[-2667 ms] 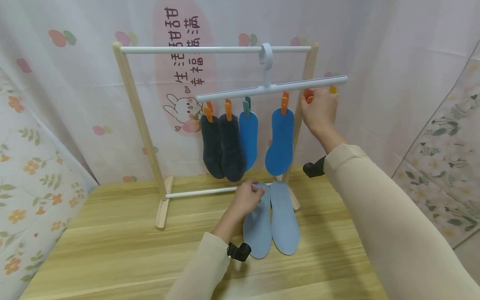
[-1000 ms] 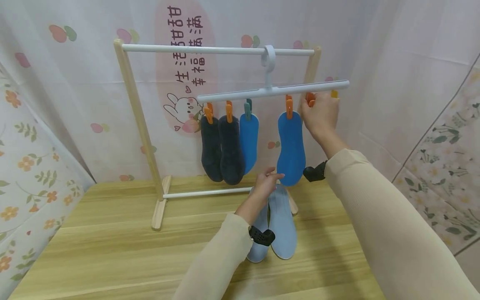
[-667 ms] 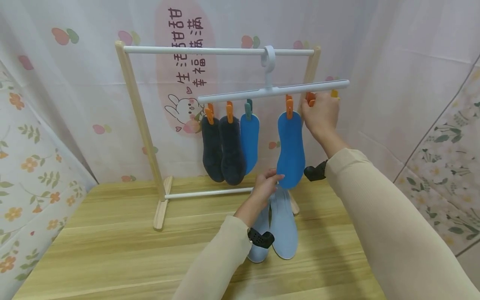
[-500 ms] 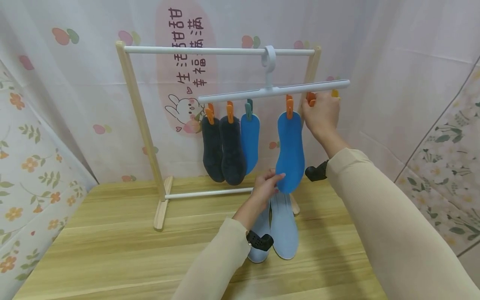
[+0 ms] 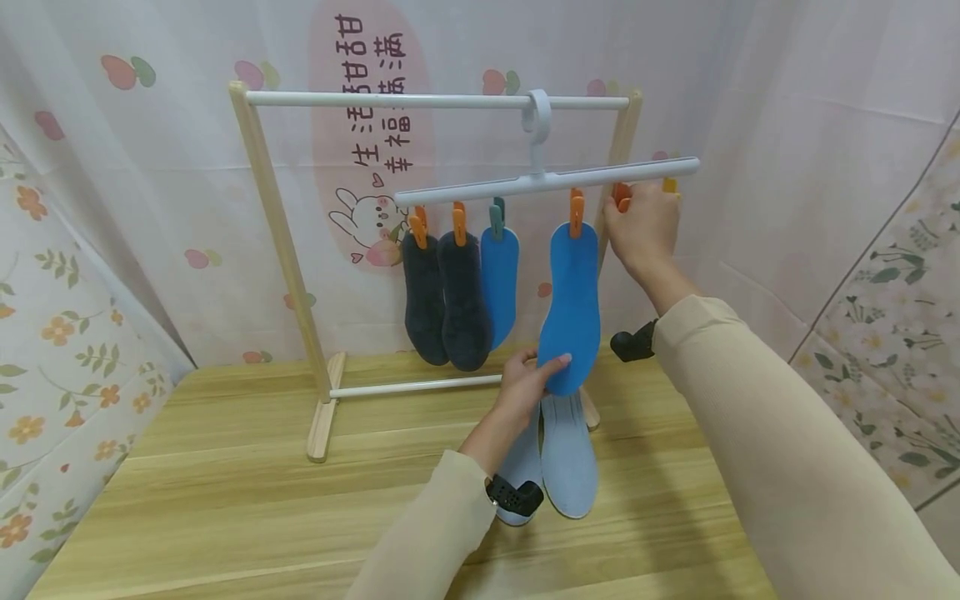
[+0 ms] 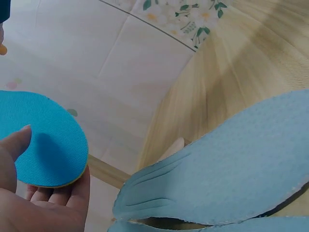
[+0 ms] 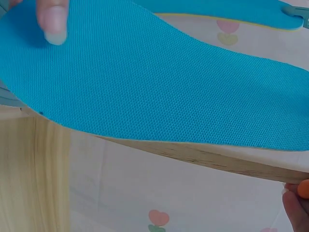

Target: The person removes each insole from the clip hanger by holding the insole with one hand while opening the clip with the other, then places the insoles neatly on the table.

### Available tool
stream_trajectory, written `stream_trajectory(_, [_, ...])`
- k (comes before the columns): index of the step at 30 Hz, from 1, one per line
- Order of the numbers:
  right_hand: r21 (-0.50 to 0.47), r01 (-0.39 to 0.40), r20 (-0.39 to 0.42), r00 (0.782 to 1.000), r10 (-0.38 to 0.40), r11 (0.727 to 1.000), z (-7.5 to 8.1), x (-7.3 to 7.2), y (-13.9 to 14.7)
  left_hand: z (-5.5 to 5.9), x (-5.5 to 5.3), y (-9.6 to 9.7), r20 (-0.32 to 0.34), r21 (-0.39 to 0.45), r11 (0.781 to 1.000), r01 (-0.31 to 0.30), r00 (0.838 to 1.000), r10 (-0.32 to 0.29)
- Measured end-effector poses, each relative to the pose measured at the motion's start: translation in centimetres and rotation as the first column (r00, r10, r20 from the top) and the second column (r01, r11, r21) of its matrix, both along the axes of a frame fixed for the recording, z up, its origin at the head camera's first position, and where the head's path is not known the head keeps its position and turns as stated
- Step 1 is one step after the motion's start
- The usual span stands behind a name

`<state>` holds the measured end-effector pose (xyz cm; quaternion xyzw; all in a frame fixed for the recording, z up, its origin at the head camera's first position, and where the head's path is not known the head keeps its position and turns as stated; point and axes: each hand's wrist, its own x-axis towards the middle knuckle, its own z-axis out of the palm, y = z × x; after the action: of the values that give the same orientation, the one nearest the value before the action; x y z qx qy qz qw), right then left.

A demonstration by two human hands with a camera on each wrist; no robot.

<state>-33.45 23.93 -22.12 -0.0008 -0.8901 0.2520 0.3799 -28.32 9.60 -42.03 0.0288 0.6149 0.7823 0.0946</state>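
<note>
My left hand (image 5: pixel 522 390) pinches the lower end of the right blue insole (image 5: pixel 572 292), thumb on its front and fingers behind in the left wrist view. An orange clothespin (image 5: pixel 577 215) holds that insole's top under the white hanger (image 5: pixel 480 187), which tilts up to the right. Below the hanger's right end, my right hand (image 5: pixel 642 218) grips another orange clothespin (image 5: pixel 622 197), mostly hidden by the fingers. A yellow clothespin (image 5: pixel 670 186) shows just past that hand. A second blue insole (image 5: pixel 500 279) hangs from a green clothespin (image 5: pixel 496 222).
Two dark fuzzy insoles (image 5: pixel 465 308) hang at the hanger's left from orange clothespins. Two grey insoles (image 5: pixel 568 458) lie on the wooden table (image 5: pixel 247 508), partly behind the left arm. A wooden rack (image 5: pixel 273 225) with a white top rail (image 5: pixel 390 101) carries the hanger.
My left hand has come up from the grey insoles to the right blue insole and now pinches its lower end. That insole swung right, then back left. The right hand stays at the clothespin.
</note>
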Motion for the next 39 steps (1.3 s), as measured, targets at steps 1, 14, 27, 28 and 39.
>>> stream_trajectory(1, [0.001, -0.002, 0.001, 1.000, 0.002, 1.000, 0.0, 0.0, 0.0, -0.1, 0.1, 0.0, -0.013, -0.002, 1.000, 0.004, 1.000, -0.004])
stream_trajectory(14, [0.004, -0.008, -0.007, 1.000, 0.008, 1.000, -0.1, 0.1, 0.2, -0.5, 1.2, -0.7, -0.113, -0.044, 0.999, -0.027, 0.993, 0.022])
stream_trajectory(27, [-0.004, 0.002, 0.000, 1.000, -0.002, 1.000, -0.2, 0.0, 0.3, -0.4, 2.2, -0.8, -0.150, 0.006, 0.995, -0.097, 0.984, 0.097])
stream_trajectory(28, [-0.007, -0.002, 0.000, 1.000, 0.002, 1.000, -0.2, 0.0, 0.2, -0.5, 2.3, -0.8, -0.166, 0.011, 0.994, -0.112, 0.980, 0.112])
stream_trajectory(39, [0.001, -0.027, -0.007, 1.000, 0.027, 1.000, -0.1, 0.5, -0.1, -1.2, 2.3, -0.8, -0.214, 0.013, 0.980, -0.198, 0.957, 0.196])
